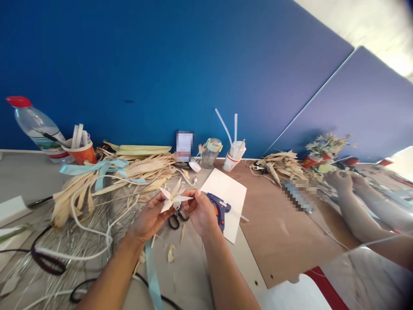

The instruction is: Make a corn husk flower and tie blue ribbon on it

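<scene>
**Two hands hold a white lily-shaped flower above a cluttered counter**

In the head view, the left hand [149, 220] and the right hand [204, 214] come close together over the counter [193, 262], with the white lily-shaped flower [174, 199] between them. The left hand's fingers are closed on the flower from its left and lower side; the right hand's thumb and finger pinch near the petal that points right. The flower faces up, its pointed petals spread.

Just below the flower, scissors [174, 222] show their black handles, partly hidden by the hands. Beside the right hand, a blue glue gun [222, 205] lies on a white sheet [234, 226]. A strip of light blue ribbon [152, 271] runs down beside the left forearm.

To the left lie dried corn husks [155, 165], with a light blue bow [105, 167] over them and a looping white cable [75, 206]. Behind stand a red-capped bottle [38, 125], an orange cup [84, 155] of pens, a lidded clear jar [209, 156] and a paper cup [231, 163] with two translucent sticks, all before a blue partition [161, 64].

At far right, another person's forearms [351, 206] reach over the counter near more husks [284, 165].
</scene>
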Tool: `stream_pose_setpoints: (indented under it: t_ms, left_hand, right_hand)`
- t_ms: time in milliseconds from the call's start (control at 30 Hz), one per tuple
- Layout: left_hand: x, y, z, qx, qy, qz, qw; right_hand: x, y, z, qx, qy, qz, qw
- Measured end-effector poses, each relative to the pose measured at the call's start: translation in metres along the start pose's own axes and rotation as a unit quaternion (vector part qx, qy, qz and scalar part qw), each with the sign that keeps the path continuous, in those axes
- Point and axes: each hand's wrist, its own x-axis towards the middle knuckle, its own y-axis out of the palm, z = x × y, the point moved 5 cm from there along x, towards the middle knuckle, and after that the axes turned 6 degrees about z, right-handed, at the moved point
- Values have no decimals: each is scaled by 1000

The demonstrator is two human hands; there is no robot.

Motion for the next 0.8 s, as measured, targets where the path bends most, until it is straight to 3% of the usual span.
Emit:
stream_pose_setpoints:
  t_ms: [367,567,800]
  left_hand:
    - [-1,8,3,4,-35,38,999]
    - [-3,6,4,10,-52,29,998]
    - [-4,7,5,19,-64,38,997]
  right_hand:
    - [4,-12,-7,-70,31,-26,997]
    - [4,-16,-4,-94,5,-80,992]
    - [4,-15,-5,-96,12,-84,992]
